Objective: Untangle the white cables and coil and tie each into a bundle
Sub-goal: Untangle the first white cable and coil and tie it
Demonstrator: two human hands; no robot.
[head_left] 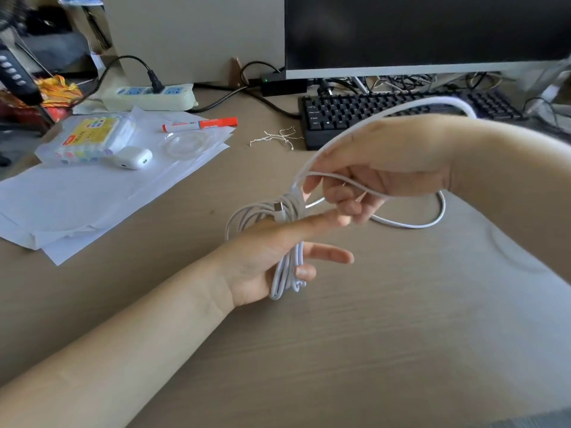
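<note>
Head view over a desk: left hand grips a coiled white cable, fingers partly spread; right hand pinches its loose end above the desk; winding seems under way; tying the bundle likely comes next.

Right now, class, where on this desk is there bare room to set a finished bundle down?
Free: the desk in front of both hands, and the strip between the papers and the keyboard. Crowded: the far left, with the power strip, marker and earbud case.
</note>
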